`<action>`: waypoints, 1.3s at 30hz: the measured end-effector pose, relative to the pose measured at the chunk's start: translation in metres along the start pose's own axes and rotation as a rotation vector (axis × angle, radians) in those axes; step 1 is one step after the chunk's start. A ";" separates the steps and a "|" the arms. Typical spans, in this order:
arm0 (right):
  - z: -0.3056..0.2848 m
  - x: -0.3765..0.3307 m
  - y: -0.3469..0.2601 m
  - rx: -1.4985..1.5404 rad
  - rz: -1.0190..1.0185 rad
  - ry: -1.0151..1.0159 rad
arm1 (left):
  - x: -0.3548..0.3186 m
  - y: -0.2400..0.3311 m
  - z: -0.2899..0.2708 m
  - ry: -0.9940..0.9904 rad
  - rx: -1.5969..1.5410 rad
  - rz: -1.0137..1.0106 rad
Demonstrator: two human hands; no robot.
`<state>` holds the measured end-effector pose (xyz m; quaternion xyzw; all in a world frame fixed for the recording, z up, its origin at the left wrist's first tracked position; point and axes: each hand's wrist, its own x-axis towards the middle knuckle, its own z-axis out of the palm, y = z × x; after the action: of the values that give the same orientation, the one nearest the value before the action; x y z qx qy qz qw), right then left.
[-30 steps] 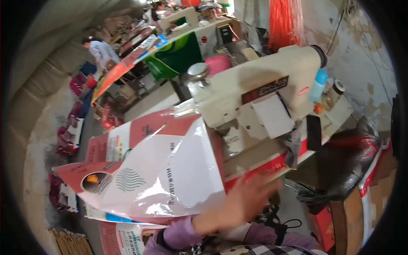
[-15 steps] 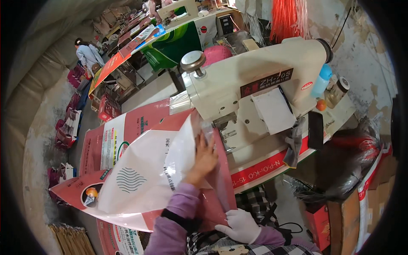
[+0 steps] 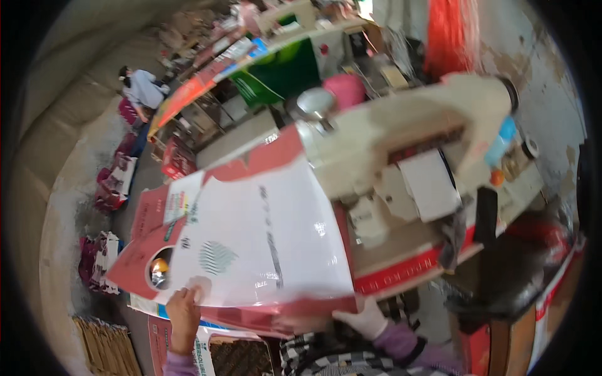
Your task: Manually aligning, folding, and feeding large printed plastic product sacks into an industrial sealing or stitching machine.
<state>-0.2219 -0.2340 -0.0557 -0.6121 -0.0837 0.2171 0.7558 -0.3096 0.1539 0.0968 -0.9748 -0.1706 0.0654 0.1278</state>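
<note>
A large red-and-white plastic sack [image 3: 251, 244] with printed green wavy lines lies in front of me, slanting up to the sewing machine [image 3: 414, 138]. My bare left hand [image 3: 185, 313] pinches its near edge at the left, below the printed oval picture. At the right near corner, my white-gloved right hand [image 3: 364, 318] holds the edge between thumb and fingers. The sack's far end rises against the machine's head and hides its needle area. Motion blurs the near edge between my hands.
Another printed red sack [image 3: 160, 341] lies low at the left. White paper [image 3: 427, 185] is on the machine, with a dark phone [image 3: 486, 216] and blue bottle [image 3: 501, 141] to its right. Piled sacks [image 3: 100, 260] line the left floor; a person [image 3: 144, 91] bends farther off.
My left hand has left the sack's middle beside the machine and now grips its near left edge. The sack has shifted and spread flatter. My view has shifted slightly too.
</note>
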 end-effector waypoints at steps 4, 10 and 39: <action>0.011 0.001 0.004 -0.489 0.153 -0.183 | 0.029 -0.030 0.144 -0.190 -0.037 0.204; 0.066 0.111 -0.065 0.449 0.051 -0.199 | 0.059 -0.065 0.143 0.393 -0.256 0.042; 0.245 0.023 0.217 -0.859 -0.286 -0.575 | -0.564 0.055 0.280 0.772 -1.499 -2.065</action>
<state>-0.3469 0.0277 -0.2100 -0.7645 -0.4512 0.2170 0.4060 -0.8667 -0.0300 -0.1398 -0.1893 -0.7739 -0.4482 -0.4053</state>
